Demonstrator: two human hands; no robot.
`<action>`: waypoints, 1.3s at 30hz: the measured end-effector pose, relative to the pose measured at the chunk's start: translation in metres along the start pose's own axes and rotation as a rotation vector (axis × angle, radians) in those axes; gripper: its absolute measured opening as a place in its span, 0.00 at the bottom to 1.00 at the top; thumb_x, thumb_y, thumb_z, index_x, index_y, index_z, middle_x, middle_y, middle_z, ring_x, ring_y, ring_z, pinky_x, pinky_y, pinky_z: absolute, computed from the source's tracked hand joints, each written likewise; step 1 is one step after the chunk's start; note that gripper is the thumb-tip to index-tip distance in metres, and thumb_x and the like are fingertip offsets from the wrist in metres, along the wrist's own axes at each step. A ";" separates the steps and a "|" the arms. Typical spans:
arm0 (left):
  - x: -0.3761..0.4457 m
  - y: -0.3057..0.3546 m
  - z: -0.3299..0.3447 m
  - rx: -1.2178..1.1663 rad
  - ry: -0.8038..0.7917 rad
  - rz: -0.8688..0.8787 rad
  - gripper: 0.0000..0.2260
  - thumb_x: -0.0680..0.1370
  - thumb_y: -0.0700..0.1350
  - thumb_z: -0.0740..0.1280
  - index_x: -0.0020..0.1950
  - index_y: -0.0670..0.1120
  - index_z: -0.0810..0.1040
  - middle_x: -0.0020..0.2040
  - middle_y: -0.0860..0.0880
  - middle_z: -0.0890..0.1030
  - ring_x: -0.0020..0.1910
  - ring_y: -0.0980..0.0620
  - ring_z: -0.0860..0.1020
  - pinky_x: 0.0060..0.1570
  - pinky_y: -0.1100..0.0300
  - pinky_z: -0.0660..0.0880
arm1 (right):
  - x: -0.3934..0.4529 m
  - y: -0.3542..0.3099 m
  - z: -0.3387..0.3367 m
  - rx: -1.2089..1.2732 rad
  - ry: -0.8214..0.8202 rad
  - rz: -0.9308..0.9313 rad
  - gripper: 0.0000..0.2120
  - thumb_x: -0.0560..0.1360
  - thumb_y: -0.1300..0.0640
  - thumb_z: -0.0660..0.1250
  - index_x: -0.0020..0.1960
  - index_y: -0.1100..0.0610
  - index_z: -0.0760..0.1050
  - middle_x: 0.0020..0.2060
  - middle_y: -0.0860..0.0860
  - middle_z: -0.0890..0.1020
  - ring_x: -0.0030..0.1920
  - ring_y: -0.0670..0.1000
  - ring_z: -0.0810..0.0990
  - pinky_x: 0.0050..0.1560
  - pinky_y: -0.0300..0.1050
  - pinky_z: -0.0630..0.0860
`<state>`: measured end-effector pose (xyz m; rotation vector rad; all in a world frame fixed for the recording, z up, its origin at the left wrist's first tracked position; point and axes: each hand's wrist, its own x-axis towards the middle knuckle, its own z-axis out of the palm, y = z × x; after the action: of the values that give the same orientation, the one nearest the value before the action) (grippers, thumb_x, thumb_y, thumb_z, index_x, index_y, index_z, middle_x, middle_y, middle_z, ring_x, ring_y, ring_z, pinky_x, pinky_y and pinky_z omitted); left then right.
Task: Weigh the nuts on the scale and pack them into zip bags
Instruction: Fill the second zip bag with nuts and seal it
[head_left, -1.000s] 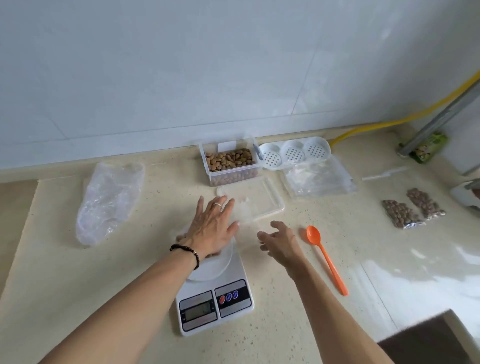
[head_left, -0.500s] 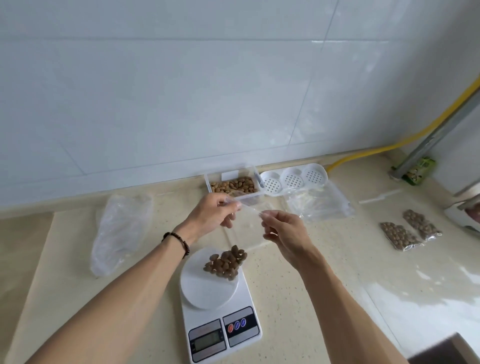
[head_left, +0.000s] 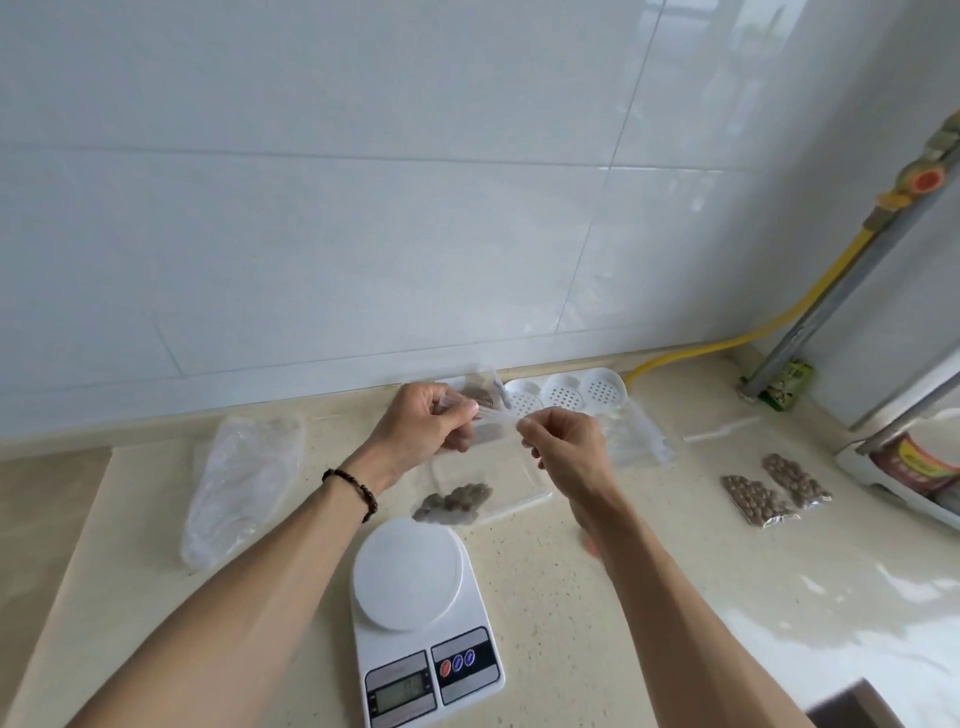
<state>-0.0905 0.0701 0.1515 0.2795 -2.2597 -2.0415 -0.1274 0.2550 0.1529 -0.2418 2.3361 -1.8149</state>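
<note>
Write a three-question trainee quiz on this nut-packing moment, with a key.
1. True or false: loose nuts lie on the scale plate.
2. What do the left hand and right hand hold between them? A) the spoon B) a zip bag with nuts at its bottom C) the lid
3. How many filled bags lie on the counter at the right?

Key: 1 false, the plate is bare. 2 B, both pinch its top edge. 3 two.
</note>
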 end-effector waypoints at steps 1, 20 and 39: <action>0.000 0.002 0.001 -0.015 -0.006 0.009 0.07 0.78 0.40 0.69 0.40 0.42 0.80 0.34 0.45 0.82 0.34 0.48 0.81 0.42 0.54 0.81 | -0.001 -0.002 -0.002 0.015 0.007 0.002 0.08 0.74 0.60 0.69 0.35 0.59 0.79 0.29 0.50 0.78 0.32 0.46 0.73 0.36 0.42 0.70; 0.010 0.007 0.027 0.050 -0.099 0.123 0.09 0.79 0.42 0.67 0.43 0.39 0.83 0.37 0.43 0.83 0.36 0.47 0.82 0.44 0.52 0.82 | 0.011 -0.019 -0.006 -0.266 0.003 -0.127 0.07 0.74 0.60 0.73 0.37 0.54 0.82 0.28 0.44 0.80 0.26 0.36 0.75 0.30 0.30 0.70; 0.072 0.027 0.122 0.040 -0.257 0.084 0.07 0.79 0.38 0.67 0.42 0.43 0.81 0.33 0.47 0.80 0.33 0.49 0.81 0.39 0.55 0.82 | 0.045 0.008 -0.124 -0.013 -0.037 0.051 0.15 0.75 0.51 0.72 0.46 0.65 0.80 0.35 0.54 0.83 0.37 0.50 0.80 0.45 0.46 0.77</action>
<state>-0.1858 0.1785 0.1611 -0.0803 -2.4102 -2.0966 -0.1999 0.3632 0.1738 -0.2145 2.3082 -1.7575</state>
